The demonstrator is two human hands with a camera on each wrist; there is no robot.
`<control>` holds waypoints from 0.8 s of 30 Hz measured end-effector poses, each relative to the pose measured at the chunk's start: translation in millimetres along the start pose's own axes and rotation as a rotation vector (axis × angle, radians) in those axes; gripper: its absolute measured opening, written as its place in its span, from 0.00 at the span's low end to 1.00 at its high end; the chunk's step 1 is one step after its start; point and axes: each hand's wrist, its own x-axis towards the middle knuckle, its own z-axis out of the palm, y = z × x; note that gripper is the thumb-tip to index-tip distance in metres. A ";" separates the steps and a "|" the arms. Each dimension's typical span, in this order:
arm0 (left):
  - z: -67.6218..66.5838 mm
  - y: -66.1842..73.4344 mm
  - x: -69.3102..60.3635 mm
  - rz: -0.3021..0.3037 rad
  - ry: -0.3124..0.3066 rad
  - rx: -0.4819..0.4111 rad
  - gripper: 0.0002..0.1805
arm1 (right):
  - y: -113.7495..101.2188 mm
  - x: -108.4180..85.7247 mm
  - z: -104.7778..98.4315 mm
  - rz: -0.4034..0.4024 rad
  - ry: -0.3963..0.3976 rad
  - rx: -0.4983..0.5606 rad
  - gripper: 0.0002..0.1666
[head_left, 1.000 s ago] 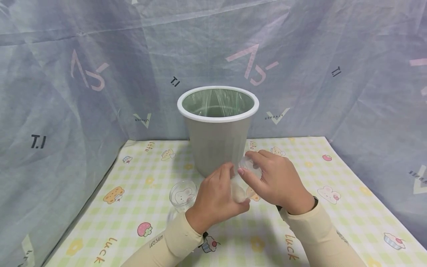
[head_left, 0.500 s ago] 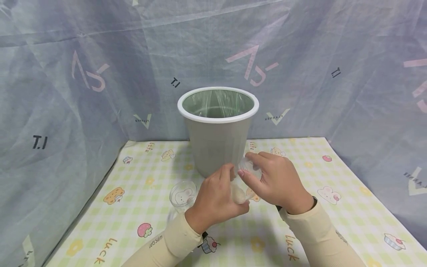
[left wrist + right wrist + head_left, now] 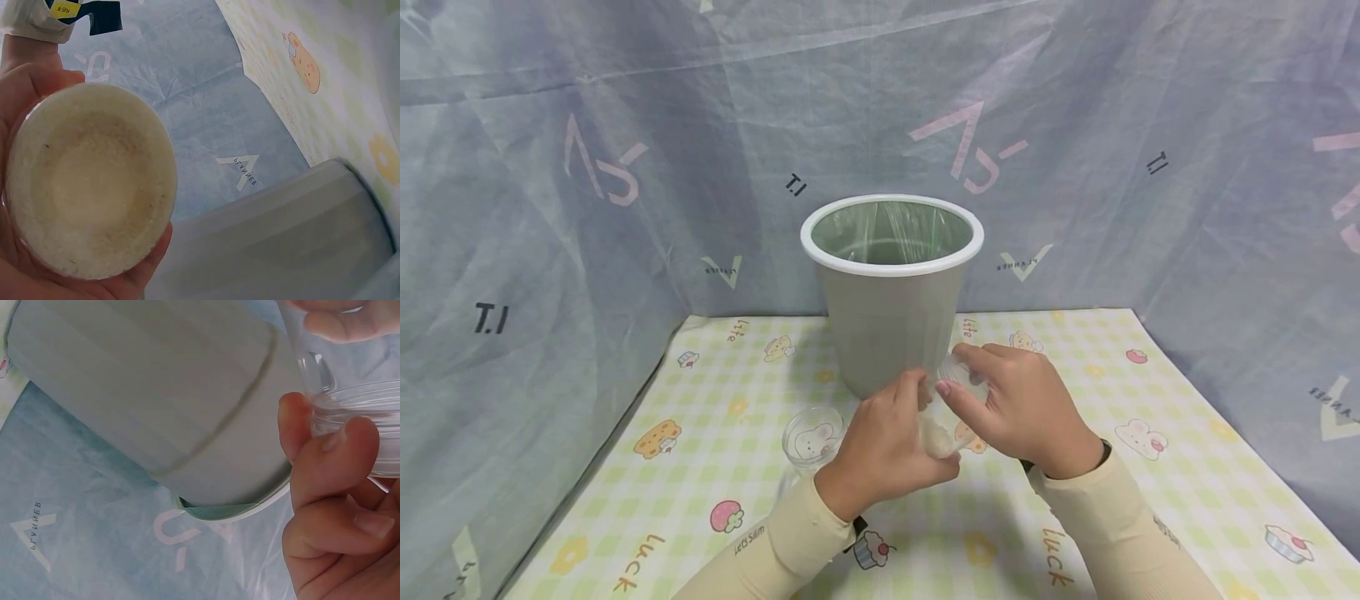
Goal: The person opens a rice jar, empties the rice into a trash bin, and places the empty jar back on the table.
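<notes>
In front of the bin my left hand grips a clear plastic jar around its side, the jar tilted. A pale cream, crusty layer with small dark specks fills its round base in the left wrist view. At the other end my right hand holds a clear ridged rim between thumb and curled fingers. Whether that rim is a separate lid cannot be told. Left-hand fingers show on the clear wall above it. A second clear round container stands just left of my left hand.
A grey waste bin with a white rim and a clear liner stands behind my hands. The table wears a green-checked cloth with cartoon prints. Blue-grey printed fabric hangs at the back and both sides.
Both hands stay nearly in place around the jar. The jar's pale contents show slightly more clearly between my left finger and thumb. Bin and second container have not moved.
</notes>
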 end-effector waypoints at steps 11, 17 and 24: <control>-7.1 2.7 0.9 -0.079 -0.116 -0.121 0.44 | 3.4 0.8 -2.8 -0.106 0.048 0.037 0.23; -11.7 3.4 1.1 -0.080 -0.137 -0.157 0.43 | 3.6 1.2 -2.7 -0.142 0.066 0.039 0.25; -14.4 3.2 1.8 -0.093 -0.183 -0.224 0.41 | 3.0 1.5 -6.1 -0.157 0.065 0.049 0.26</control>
